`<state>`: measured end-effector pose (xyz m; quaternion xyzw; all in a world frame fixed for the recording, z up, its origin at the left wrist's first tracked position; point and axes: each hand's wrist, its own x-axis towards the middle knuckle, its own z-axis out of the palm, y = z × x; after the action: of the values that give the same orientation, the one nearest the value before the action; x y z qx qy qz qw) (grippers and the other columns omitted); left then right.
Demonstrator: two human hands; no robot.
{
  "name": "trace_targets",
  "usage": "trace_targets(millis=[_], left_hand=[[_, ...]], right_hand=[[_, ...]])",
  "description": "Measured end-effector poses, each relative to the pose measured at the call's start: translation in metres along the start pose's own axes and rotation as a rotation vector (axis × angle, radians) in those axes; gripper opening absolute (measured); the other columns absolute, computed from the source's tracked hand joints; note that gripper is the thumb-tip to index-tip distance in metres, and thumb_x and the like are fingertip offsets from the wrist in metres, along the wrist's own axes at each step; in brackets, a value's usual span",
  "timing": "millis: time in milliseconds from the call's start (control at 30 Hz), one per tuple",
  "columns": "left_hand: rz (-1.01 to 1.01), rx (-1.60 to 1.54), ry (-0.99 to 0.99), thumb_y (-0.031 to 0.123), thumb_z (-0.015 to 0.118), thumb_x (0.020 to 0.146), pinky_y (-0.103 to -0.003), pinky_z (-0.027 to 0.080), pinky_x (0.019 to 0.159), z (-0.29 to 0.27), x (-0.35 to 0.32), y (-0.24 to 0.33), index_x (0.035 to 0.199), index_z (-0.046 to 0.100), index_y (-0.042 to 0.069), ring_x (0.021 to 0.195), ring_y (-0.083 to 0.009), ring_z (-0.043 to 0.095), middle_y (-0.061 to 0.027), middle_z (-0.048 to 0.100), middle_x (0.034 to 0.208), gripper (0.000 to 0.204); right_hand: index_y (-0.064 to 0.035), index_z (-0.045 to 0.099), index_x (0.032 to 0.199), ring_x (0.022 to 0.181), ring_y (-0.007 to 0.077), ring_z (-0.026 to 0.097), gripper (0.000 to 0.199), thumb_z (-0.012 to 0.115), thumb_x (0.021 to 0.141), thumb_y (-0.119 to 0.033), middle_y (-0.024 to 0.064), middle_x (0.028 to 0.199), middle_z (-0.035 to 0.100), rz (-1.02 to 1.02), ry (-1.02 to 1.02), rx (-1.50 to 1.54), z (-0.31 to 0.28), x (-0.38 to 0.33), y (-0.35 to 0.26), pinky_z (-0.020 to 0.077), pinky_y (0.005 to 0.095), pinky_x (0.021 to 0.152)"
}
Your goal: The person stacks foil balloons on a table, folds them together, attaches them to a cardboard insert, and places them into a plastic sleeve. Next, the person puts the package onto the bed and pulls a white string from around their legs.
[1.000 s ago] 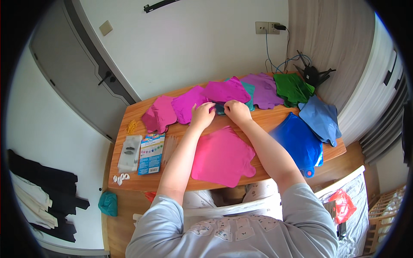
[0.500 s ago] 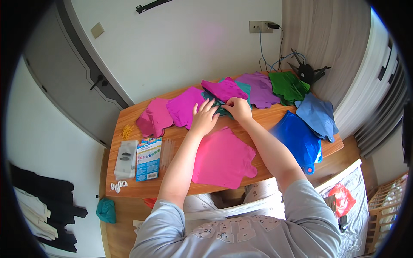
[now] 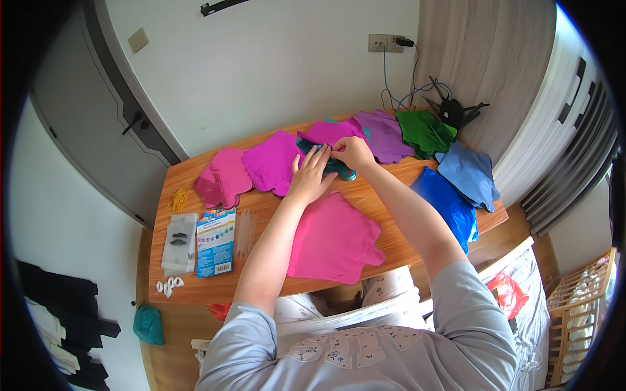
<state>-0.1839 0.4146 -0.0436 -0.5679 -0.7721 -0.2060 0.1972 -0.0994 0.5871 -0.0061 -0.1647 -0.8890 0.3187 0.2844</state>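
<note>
Flat, uninflated foil balloons cover much of the wooden table. My left hand lies with its fingers stretched out on a dark green balloon. Thumb and fingers of my right hand pinch together where this green balloon meets a magenta one; which layer they grip is hidden. Closer to me, a hot pink balloon is spread between my forearms. Left of my hands are another magenta balloon and a dusky pink one.
Purple, green, light blue and dark blue balloons lie to the right. A black router stands behind. At left are a blue packet, clear straws, a plastic pouch, white rings and yellow ties.
My right hand's fingers have shifted up and inward toward my left fingertips, baring more of the dark green balloon. The whole view has shifted slightly. My left hand stays on the balloon.
</note>
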Motion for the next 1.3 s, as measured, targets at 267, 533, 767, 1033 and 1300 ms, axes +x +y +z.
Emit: trace_targets(millis=[267, 533, 767, 1033, 1300], left_hand=[[-0.077, -0.156, -0.181, 0.047, 0.05, 0.102, -0.062, 0.008, 0.12, -0.003, -0.002, -0.001, 0.157, 0.03, 0.009, 0.149, -0.0273, 0.032, -0.0127, 0.047, 0.153, 0.07], [-0.073, -0.028, -0.279, 0.05, 0.048, 0.102, -0.067, 0.002, 0.119, -0.014, -0.007, 0.006, 0.155, 0.034, 0.012, 0.147, -0.027, 0.033, -0.0057, 0.055, 0.146, 0.068], [-0.035, -0.011, -0.259, 0.052, 0.049, 0.1, -0.066, 0.006, 0.119, 0.002, -0.005, 0.002, 0.146, 0.049, 0.014, 0.14, -0.0223, 0.043, -0.0022, 0.054, 0.147, 0.06], [-0.04, 0.044, -0.187, 0.047, 0.055, 0.098, -0.058, 0.023, 0.115, 0.002, -0.009, -0.006, 0.143, 0.054, 0.016, 0.129, -0.0219, 0.051, -0.0038, 0.059, 0.137, 0.054], [-0.082, 0.005, -0.13, 0.037, 0.068, 0.092, -0.046, 0.036, 0.102, -0.005, -0.008, 0.003, 0.136, 0.058, 0.017, 0.118, -0.0246, 0.058, -0.0062, 0.059, 0.13, 0.049]], right_hand=[[-0.004, 0.078, 0.091, 0.066, 0.0139, 0.065, 0.021, 0.081, 0.08, -0.023, 0.0069, 0.075, 0.072, 0.091, -0.254, 0.154, -0.005, 0.015, 0.013, 0.0515, 0.0328, 0.063], [-0.0066, 0.079, 0.094, 0.078, 0.0192, 0.07, 0.022, 0.078, 0.082, -0.025, 0.0117, 0.086, 0.075, 0.131, 0.028, 0.167, -0.04, 0.057, 0.033, 0.0554, 0.0349, 0.075], [-0.0053, 0.075, 0.1, 0.088, 0.0304, 0.072, 0.025, 0.071, 0.088, -0.027, 0.0147, 0.094, 0.074, 0.185, 0.671, -0.176, -0.199, 0.115, 0.049, 0.0552, 0.0405, 0.08], [-0.0117, 0.057, 0.121, 0.096, 0.0324, 0.069, 0.03, 0.061, 0.091, -0.011, 0.013, 0.104, 0.069, -0.42, 0.382, -0.664, -0.192, 0.056, 0.022, 0.0569, 0.0421, 0.077], [-0.0205, 0.049, 0.126, 0.091, 0.0273, 0.067, 0.04, 0.057, 0.088, -0.011, 0.0087, 0.103, 0.056, -0.753, -0.25, -1.027, -0.115, -0.021, 0.06, 0.058, 0.0383, 0.057]])
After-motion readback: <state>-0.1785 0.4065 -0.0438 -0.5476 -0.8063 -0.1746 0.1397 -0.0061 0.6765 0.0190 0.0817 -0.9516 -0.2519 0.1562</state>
